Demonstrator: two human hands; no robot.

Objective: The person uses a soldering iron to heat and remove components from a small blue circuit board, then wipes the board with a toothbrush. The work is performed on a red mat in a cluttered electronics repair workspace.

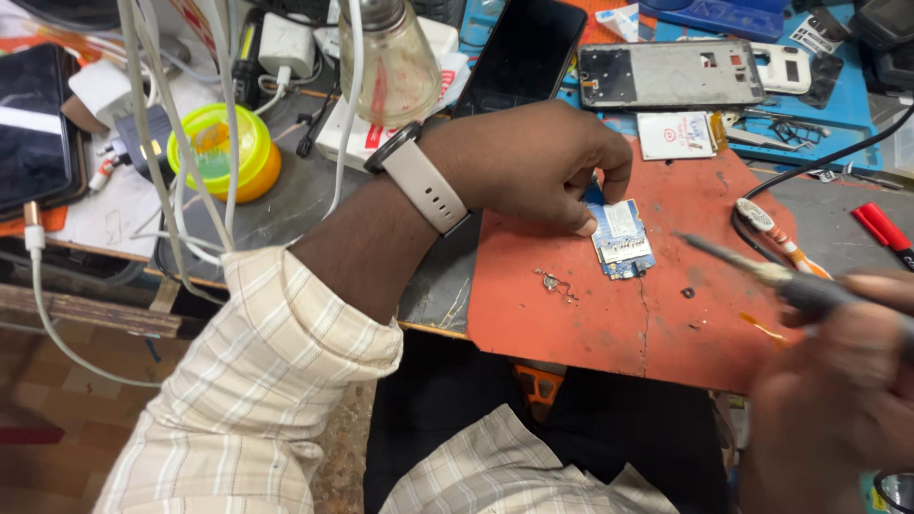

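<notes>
On the worn orange-red rubber work mat (609, 314), my left hand (533, 162) pinches the small blue circuit board (621, 238) at its ten-o'clock corner. It looks light, stiff, fragile: edges only. My right hand (838, 390), at four o'clock, grips a thin brush (752, 266).

2 hands: left hand (533, 167), right hand (838, 381) | 1 blue circuit board (621, 238) | 1 brush (762, 271) | 1 red work mat (628, 305) | 1 wristwatch (419, 176) | 1 yellow-green lidded tub (224, 152) | 1 glass bottle (388, 62) | 1 phone frame (671, 74) | 1 red marker (884, 233)
</notes>
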